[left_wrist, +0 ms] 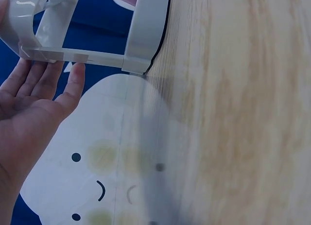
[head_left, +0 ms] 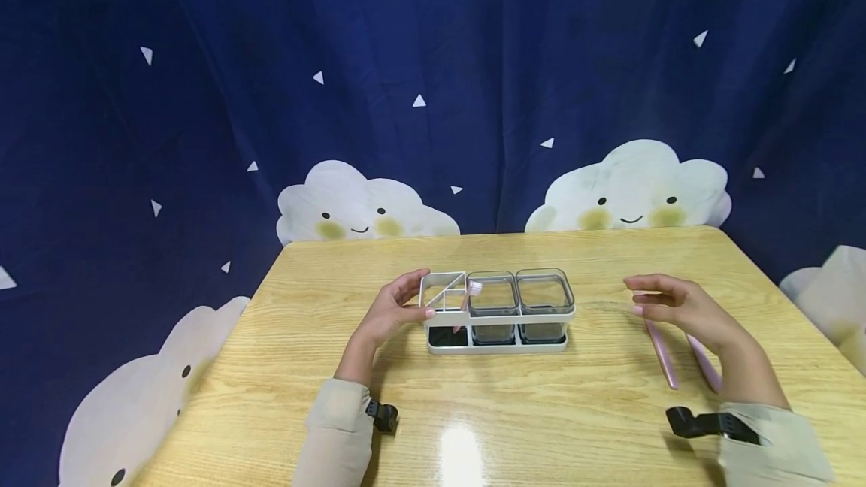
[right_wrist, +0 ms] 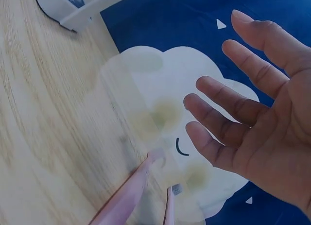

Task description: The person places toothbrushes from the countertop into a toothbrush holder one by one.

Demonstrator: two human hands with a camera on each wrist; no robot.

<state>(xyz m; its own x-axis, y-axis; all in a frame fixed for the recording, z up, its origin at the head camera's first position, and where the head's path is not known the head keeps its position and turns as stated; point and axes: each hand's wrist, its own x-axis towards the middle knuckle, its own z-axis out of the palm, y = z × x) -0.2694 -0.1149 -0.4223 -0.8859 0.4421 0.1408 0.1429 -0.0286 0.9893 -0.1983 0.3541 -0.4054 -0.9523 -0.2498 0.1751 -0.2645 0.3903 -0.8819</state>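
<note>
A white toothbrush holder (head_left: 501, 319) stands on the table. My left hand (head_left: 394, 305) grips its left end, thumb along the front rim and fingers toward the back. In the left wrist view, fingertips meet the holder's end frame (left_wrist: 104, 58). One pink toothbrush (head_left: 467, 299) leans in the holder's left section, bristles up. Two square clear cups, a left cup (head_left: 492, 307) and a right cup (head_left: 544, 303), sit in its other sections. My right hand (head_left: 683, 307) hovers with relaxed, spread fingers and holds nothing. Below it lie two more pink toothbrushes, one inner (head_left: 661, 355) and one outer (head_left: 705, 367).
The wooden table (head_left: 541, 419) reaches back to a dark blue curtain (head_left: 419, 36) printed with clouds and white triangles. Black wrist cameras, one on the left sleeve (head_left: 386, 418) and one on the right (head_left: 704, 423), sit close over the tabletop.
</note>
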